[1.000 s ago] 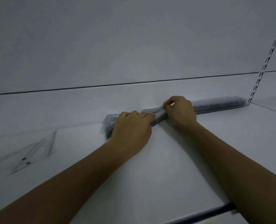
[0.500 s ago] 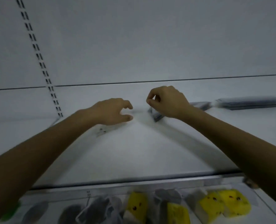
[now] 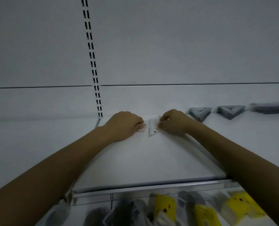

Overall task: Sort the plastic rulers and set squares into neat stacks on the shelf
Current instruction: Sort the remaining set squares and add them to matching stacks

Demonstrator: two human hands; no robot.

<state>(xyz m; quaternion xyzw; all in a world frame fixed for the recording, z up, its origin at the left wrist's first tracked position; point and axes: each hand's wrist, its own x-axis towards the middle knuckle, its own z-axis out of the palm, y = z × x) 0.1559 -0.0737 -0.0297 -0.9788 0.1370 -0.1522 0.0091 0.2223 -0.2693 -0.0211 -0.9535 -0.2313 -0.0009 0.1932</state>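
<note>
And the hands are off the ruler stack [image 3: 269, 108] now. A second ago both were squaring it up against the back edge of the shelf [image 3: 151, 160]. That stack sits alone at the far right of the back edge, so the rulers look done.

The work has slid left along the back edge. Half a second ago the left hand [image 3: 124, 126] was spread and reaching. Now its fingers are curled down, pinning a clear corner [image 3: 141, 129] of plastic to the shelf. The right hand [image 3: 176, 123] has come across too and pinches the edge of a loose set square [image 3: 152, 127], which is see-through and has one tip pointing towards the front edge. I can't tell whether that clear corner belongs to the same set square or to a second one, as the plastic almost vanishes on the white.

Just right of the right hand, two grey stacks of set squares [image 3: 200, 112] [image 3: 230, 110] wait along the back edge, tips forward. My read is that the stragglers are being gathered for those piles. Clear, thin plastic lying flat is tricky to lift, so expect a slide or a nail under the edge.

Below the front rail [image 3: 151, 185], yellow packets [image 3: 164, 207] hang out of play.
</note>
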